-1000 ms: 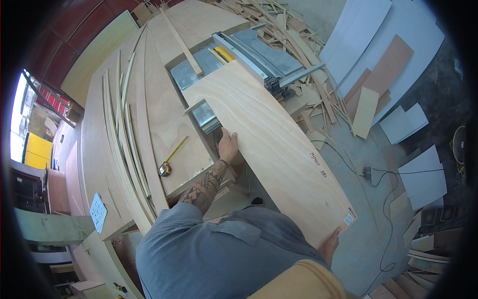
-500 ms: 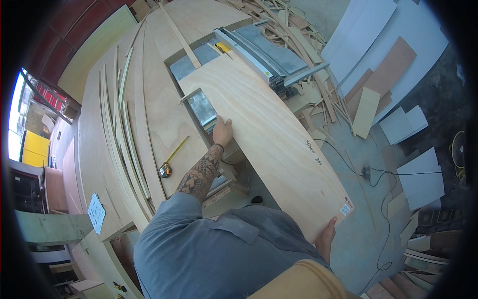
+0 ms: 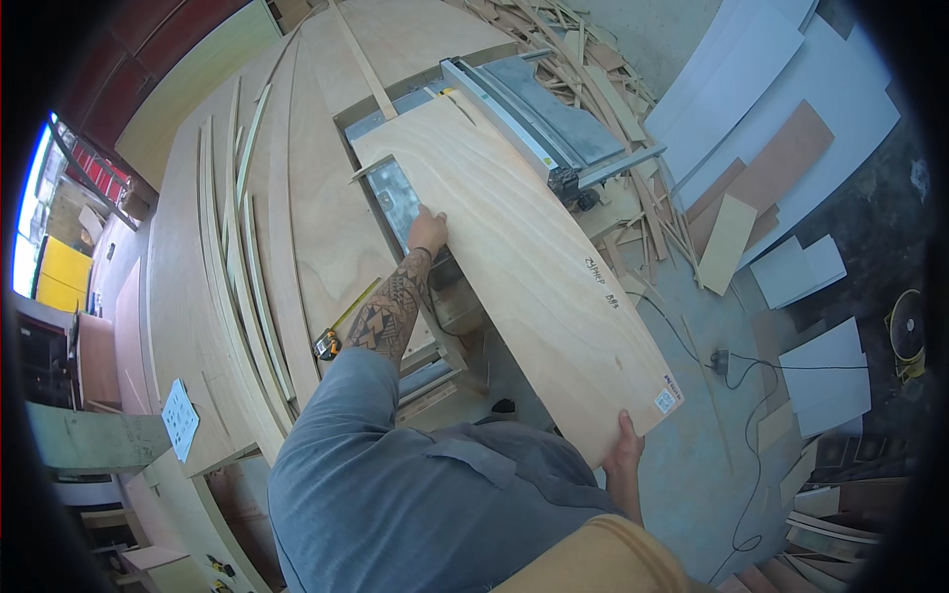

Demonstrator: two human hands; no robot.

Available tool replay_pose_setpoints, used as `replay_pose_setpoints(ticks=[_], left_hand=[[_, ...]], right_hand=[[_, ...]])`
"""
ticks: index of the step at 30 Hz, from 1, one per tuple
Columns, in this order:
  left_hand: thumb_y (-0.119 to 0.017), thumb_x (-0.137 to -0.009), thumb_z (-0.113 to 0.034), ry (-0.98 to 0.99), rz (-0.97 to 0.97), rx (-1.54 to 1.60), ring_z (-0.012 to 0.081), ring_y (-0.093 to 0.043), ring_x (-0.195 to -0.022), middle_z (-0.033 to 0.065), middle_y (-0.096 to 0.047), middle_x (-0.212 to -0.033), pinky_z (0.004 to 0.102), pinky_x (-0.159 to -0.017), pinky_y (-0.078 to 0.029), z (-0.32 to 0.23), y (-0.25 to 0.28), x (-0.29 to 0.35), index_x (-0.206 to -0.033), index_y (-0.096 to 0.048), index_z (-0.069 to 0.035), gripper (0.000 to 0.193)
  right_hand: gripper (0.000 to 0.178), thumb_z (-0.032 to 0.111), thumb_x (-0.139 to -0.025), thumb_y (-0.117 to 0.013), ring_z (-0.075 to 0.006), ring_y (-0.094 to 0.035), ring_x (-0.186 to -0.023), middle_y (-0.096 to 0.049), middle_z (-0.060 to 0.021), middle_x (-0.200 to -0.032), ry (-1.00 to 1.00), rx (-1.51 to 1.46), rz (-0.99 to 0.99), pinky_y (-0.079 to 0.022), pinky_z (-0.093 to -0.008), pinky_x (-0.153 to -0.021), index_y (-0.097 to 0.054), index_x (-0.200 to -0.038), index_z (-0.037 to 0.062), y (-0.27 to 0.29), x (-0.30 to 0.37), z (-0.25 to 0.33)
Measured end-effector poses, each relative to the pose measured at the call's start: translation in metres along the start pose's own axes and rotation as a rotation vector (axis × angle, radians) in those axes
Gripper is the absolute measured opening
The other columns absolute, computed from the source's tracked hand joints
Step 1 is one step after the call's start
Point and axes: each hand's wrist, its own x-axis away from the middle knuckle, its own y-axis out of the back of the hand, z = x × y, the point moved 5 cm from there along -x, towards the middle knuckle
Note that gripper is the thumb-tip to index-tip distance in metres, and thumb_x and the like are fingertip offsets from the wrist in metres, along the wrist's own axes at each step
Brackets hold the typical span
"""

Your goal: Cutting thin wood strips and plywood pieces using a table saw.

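A long plywood panel (image 3: 534,267) with a rectangular notch in its left edge lies across a table saw (image 3: 395,201), whose metal top shows through the notch. My left hand (image 3: 428,232) grips the panel's left edge just below the notch, thumb on top and the other fingers hidden. At the near end, my right hand (image 3: 624,451) holds the panel's edge, its thumb on the upper face and fingers underneath. The saw's long fence (image 3: 509,119) runs along the panel's far right side. Left of my forearm, a tape measure (image 3: 327,344) lies with its blade drawn out.
Thin wood strips (image 3: 247,227) lie on the large plywood worktop (image 3: 326,227) at left. A scrap pile (image 3: 603,69) sits behind the saw. White boards (image 3: 741,89) lean at right. A black cable (image 3: 756,465) crosses the floor near a floor fan (image 3: 905,334).
The panel has slid forward along the fence, covering more of the saw top and the yellow piece there. Both hands have moved forward with it, keeping their grip.
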Motion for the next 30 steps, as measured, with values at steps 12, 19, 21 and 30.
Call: replay_pose_setpoints(ticks=[12,19,21,30], left_hand=[[-0.059,-0.102,-0.036,0.045,-0.029,0.132,0.046,-0.058,-0.132,0.0343,-0.06,-0.14,0.0491,-0.112,-0.047,-0.001,0.01,-0.05,-0.154,-0.038,0.011,0.073],[-0.068,-0.096,-0.039,-0.177,0.003,-0.001,0.0492,-0.064,-0.121,0.0369,-0.066,-0.126,0.0511,-0.103,-0.052,0.006,-0.012,0.032,-0.156,-0.032,0.011,0.087],[-0.069,-0.095,-0.039,-0.158,0.104,0.03,0.0495,-0.065,-0.12,0.0369,-0.066,-0.126,0.0509,-0.102,-0.052,-0.016,-0.018,0.077,-0.157,-0.029,0.013,0.089],[-0.074,-0.094,-0.037,-0.089,-0.087,0.093,0.0507,-0.066,-0.114,0.0376,-0.068,-0.117,0.0522,-0.099,-0.052,0.007,-0.013,0.046,-0.147,-0.041,0.01,0.078]], right_hand=[[0.051,0.006,-0.1,-0.071,-0.0311,-0.067,-0.119,-0.063,-0.0173,-0.137,0.069,-0.043,-0.062,-0.058,-0.0456,-0.101,-0.05,-0.145,-0.0029,-0.056,-0.027,-0.025],[0.052,0.013,-0.101,-0.072,-0.0318,-0.068,-0.117,-0.063,-0.0167,-0.137,0.107,-0.05,-0.042,-0.059,-0.0477,-0.101,-0.049,-0.145,-0.0022,-0.066,-0.045,-0.042],[0.053,0.013,-0.1,-0.074,-0.0315,-0.068,-0.117,-0.064,-0.0166,-0.136,0.11,-0.021,-0.079,-0.059,-0.0474,-0.1,-0.05,-0.144,-0.0023,-0.057,-0.051,-0.045],[0.056,0.011,-0.096,-0.078,-0.0301,-0.068,-0.117,-0.063,-0.0171,-0.135,0.069,-0.036,-0.066,-0.06,-0.0455,-0.1,-0.048,-0.141,-0.0024,-0.126,-0.056,-0.05]])
